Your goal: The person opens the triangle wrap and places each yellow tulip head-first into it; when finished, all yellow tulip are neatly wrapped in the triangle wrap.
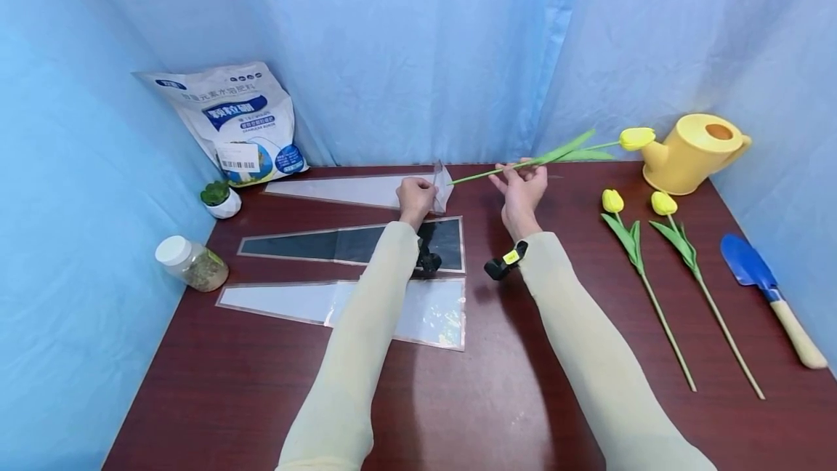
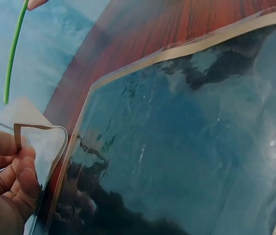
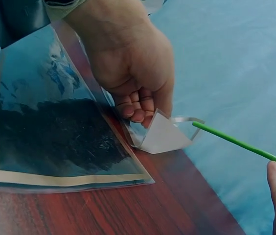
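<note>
At the back of the table, my left hand (image 1: 416,198) pinches the edge of a white tapered flower sleeve (image 1: 346,190) at its wide right end. That end stands raised and spread apart. My right hand (image 1: 523,191) holds a yellow tulip (image 1: 552,157) by its green stem, bloom to the right. The stem's cut end points at the sleeve's mouth; in the right wrist view the stem (image 3: 241,144) tip is right at the mouth's edge. From the left wrist view, thumb and fingers (image 2: 24,169) grip the clear film, with the stem (image 2: 13,54) above.
Below lie a black sleeve (image 1: 294,246) and another white sleeve (image 1: 281,298). Two yellow tulips (image 1: 631,244) (image 1: 683,247), a blue trowel (image 1: 752,264) and a yellow watering can (image 1: 683,158) are right. A fertilizer bag (image 1: 229,118), small potted succulent (image 1: 222,202) and jar (image 1: 196,265) stand left.
</note>
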Demonstrator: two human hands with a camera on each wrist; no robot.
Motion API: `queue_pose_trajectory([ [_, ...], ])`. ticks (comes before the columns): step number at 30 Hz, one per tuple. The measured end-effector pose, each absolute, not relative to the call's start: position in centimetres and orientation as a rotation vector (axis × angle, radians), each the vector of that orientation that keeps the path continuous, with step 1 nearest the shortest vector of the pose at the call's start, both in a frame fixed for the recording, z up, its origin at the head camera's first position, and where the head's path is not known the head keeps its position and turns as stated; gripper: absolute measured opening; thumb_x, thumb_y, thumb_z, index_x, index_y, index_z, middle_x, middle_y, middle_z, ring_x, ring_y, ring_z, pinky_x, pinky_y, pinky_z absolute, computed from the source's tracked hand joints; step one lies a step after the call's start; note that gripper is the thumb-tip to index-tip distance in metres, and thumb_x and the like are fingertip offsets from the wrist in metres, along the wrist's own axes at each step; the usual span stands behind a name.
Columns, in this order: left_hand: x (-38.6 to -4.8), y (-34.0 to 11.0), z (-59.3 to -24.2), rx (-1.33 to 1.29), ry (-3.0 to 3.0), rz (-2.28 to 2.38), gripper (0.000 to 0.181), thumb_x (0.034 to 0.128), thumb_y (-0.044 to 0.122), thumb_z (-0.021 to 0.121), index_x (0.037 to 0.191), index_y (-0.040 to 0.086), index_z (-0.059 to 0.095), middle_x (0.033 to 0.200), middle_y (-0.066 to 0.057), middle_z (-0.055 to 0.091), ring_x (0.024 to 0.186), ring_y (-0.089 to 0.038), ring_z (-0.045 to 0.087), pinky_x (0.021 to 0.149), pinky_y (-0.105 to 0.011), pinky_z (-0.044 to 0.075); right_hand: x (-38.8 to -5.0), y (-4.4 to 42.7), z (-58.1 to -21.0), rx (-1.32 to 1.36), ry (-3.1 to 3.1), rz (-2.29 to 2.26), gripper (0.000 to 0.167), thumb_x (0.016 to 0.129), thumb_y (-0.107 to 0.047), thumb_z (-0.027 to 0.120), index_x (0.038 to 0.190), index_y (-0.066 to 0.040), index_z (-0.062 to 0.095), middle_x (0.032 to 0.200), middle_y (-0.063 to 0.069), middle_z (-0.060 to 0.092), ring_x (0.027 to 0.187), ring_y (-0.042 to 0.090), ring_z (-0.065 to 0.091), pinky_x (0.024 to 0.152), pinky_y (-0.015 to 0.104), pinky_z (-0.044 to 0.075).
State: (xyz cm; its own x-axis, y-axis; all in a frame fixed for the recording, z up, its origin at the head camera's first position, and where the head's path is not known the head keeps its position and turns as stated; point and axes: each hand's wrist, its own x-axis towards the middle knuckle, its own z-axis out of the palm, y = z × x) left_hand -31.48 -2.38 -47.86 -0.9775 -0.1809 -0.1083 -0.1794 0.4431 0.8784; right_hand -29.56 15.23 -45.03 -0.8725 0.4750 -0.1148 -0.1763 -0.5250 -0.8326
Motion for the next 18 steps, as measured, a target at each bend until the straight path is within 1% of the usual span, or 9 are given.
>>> queue_pose_trajectory([
  [3, -31.5, -2.3, -47.7, 0.314, -2.671, -1.61, 0.02, 0.0956, 0.018, 0.066, 0.084, 0.007, 0.078, 0.077, -0.008, 0.072, 0.062, -0.015, 0.059, 0.062, -0.028, 0.048, -29.9, 15.0, -45.2, -0.458, -1.306, 2.381, 0.025, 0.095, 0.008, 0.056, 0.113, -0.005, 0.045, 0.092, 0.005, 0.057, 0.097, 0.026, 0.071, 0.08, 0.038, 0.062],
  [7, -31.4, -2.2, -47.4, 0.287, -2.674, -1.586, 0.019, 0.0966, 0.018, 0.065, 0.086, 0.008, 0.077, 0.081, -0.008, 0.072, 0.06, -0.014, 0.059, 0.061, -0.028, 0.048, -30.1, 14.7, -45.2, -0.446, -1.352, 2.343, 0.026, 0.095, 0.008, 0.056, 0.117, -0.004, 0.046, 0.096, 0.007, 0.057, 0.107, 0.034, 0.069, 0.09, 0.047, 0.059],
  [9, -31.4, -2.1, -47.1, 0.258, -2.672, -1.56, 0.019, 0.0965, 0.017, 0.064, 0.086, 0.007, 0.077, 0.08, -0.009, 0.072, 0.059, -0.016, 0.06, 0.061, -0.027, 0.05, -30.2, 14.6, -45.1, -0.441, -1.375, 2.323, 0.026, 0.095, 0.008, 0.056, 0.114, -0.006, 0.048, 0.1, 0.01, 0.058, 0.111, 0.038, 0.067, 0.093, 0.049, 0.058],
  [10, -31.4, -2.1, -47.0, 0.243, -2.673, -1.54, 0.02, 0.0966, 0.017, 0.064, 0.085, 0.007, 0.076, 0.08, -0.008, 0.072, 0.059, -0.016, 0.059, 0.062, -0.027, 0.049, -30.3, 14.6, -45.1, -0.443, -1.376, 2.316, 0.026, 0.094, 0.009, 0.056, 0.114, -0.006, 0.048, 0.099, 0.01, 0.059, 0.109, 0.038, 0.067, 0.093, 0.05, 0.058],
  [11, -31.4, -2.0, -46.9, 0.228, -2.67, -1.529, 0.021, 0.0966, 0.016, 0.063, 0.083, 0.007, 0.076, 0.076, -0.007, 0.07, 0.059, -0.016, 0.059, 0.063, -0.028, 0.049, -30.4, 14.6, -45.1, -0.445, -1.391, 2.303, 0.026, 0.094, 0.009, 0.057, 0.115, -0.005, 0.048, 0.102, 0.013, 0.059, 0.111, 0.039, 0.066, 0.093, 0.05, 0.058],
  [12, -31.3, -2.0, -46.8, 0.213, -2.668, -1.516, 0.022, 0.0965, 0.016, 0.063, 0.081, 0.007, 0.075, 0.075, -0.006, 0.069, 0.061, -0.017, 0.059, 0.066, -0.029, 0.05, -30.4, 14.6, -45.1, -0.45, -1.392, 2.297, 0.028, 0.094, 0.009, 0.058, 0.117, -0.003, 0.048, 0.102, 0.014, 0.06, 0.111, 0.041, 0.066, 0.092, 0.05, 0.057],
  [14, -31.3, -1.9, -46.6, 0.181, -2.662, -1.483, 0.023, 0.0962, 0.014, 0.061, 0.078, 0.005, 0.073, 0.072, -0.008, 0.067, 0.064, -0.018, 0.058, 0.072, -0.032, 0.05, -30.5, 14.6, -45.2, -0.458, -1.405, 2.287, 0.028, 0.094, 0.009, 0.058, 0.116, -0.006, 0.048, 0.104, 0.015, 0.06, 0.11, 0.04, 0.066, 0.09, 0.047, 0.059],
  [16, -31.3, -1.7, -46.3, 0.166, -2.659, -1.444, 0.022, 0.0958, 0.012, 0.061, 0.078, 0.005, 0.073, 0.073, -0.007, 0.068, 0.068, -0.018, 0.058, 0.075, -0.034, 0.051, -30.5, 14.6, -45.3, -0.459, -1.403, 2.283, 0.031, 0.094, 0.008, 0.059, 0.119, -0.006, 0.047, 0.106, 0.016, 0.059, 0.108, 0.039, 0.067, 0.088, 0.045, 0.06],
  [18, -31.2, -1.5, -46.1, 0.158, -2.664, -1.406, 0.021, 0.0953, 0.011, 0.061, 0.081, 0.005, 0.074, 0.078, -0.009, 0.07, 0.071, -0.019, 0.061, 0.077, -0.035, 0.052, -30.4, 14.7, -45.4, -0.448, -1.4, 2.283, 0.032, 0.094, 0.006, 0.06, 0.118, -0.011, 0.046, 0.107, 0.016, 0.059, 0.109, 0.041, 0.066, 0.085, 0.043, 0.061],
])
